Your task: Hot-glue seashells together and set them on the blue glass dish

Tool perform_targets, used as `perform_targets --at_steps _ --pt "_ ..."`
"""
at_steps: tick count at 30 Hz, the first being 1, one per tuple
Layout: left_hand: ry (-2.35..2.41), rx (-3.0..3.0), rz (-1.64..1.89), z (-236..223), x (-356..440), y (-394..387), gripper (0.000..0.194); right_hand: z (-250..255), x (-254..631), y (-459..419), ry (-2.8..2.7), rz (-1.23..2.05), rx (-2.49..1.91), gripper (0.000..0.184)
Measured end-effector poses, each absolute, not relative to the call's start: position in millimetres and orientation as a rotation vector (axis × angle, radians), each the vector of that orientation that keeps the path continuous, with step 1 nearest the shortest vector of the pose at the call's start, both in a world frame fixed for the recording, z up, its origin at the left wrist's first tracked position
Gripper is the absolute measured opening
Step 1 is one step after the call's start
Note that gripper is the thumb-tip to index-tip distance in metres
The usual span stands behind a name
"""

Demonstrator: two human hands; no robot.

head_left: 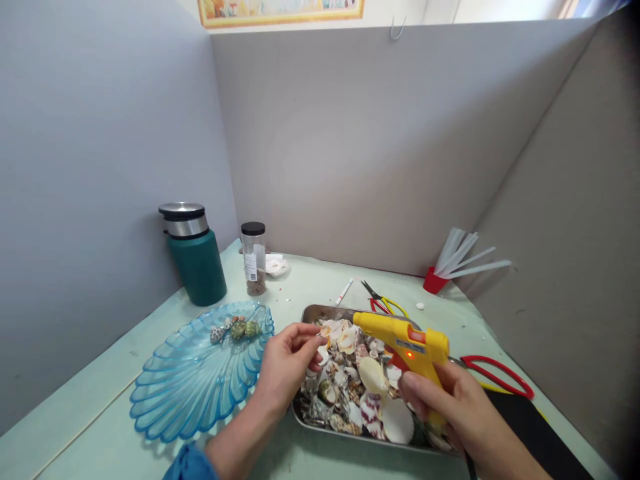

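My right hand (pixel 450 400) is wrapped around the handle of a yellow hot glue gun (pixel 400 333). An orange light glows on the gun's side, and its nozzle points left above the shells. Thumb and fingertips of my left hand (pixel 293 360) are pinched together over the tray's left part, close to the nozzle. Whatever is between them is too small to make out. Below both hands lies a metal tray (pixel 345 437) heaped with mixed seashells (pixel 345 380): spiral ones, flat white ones and a purple-striped scallop shell (pixel 371 410).
Left of the tray is a blue shell-shaped dish (pixel 195 380) holding several small shells (pixel 237 328). Behind stand a green bottle (pixel 197 263) and a clear jar (pixel 254 260). Pliers (pixel 383 300), red-handled scissors (pixel 497 373) and a red cup (pixel 435 280) of glue sticks lie right. Grey partitions enclose the table.
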State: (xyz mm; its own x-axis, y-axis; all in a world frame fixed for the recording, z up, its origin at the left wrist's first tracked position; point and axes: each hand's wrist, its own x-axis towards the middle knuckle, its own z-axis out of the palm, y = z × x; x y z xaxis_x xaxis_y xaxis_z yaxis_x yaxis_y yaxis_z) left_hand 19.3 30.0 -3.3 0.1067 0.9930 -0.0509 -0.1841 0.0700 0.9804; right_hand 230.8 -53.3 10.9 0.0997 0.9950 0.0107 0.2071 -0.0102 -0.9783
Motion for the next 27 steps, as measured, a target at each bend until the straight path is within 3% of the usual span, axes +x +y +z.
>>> perform_targets --at_steps 8,15,27 --pt "1.042 1.068 1.192 -6.1 19.7 27.5 0.023 -19.7 226.4 -53.7 -1.507 0.579 -1.517 0.038" --pt "1.071 1.103 1.212 -12.8 21.1 25.1 0.021 -10.6 222.1 -54.5 -1.772 0.497 -1.457 0.024" --pt "1.13 1.182 1.194 -13.9 21.6 22.5 0.017 -14.1 222.7 -54.1 -1.799 0.315 -1.44 0.022"
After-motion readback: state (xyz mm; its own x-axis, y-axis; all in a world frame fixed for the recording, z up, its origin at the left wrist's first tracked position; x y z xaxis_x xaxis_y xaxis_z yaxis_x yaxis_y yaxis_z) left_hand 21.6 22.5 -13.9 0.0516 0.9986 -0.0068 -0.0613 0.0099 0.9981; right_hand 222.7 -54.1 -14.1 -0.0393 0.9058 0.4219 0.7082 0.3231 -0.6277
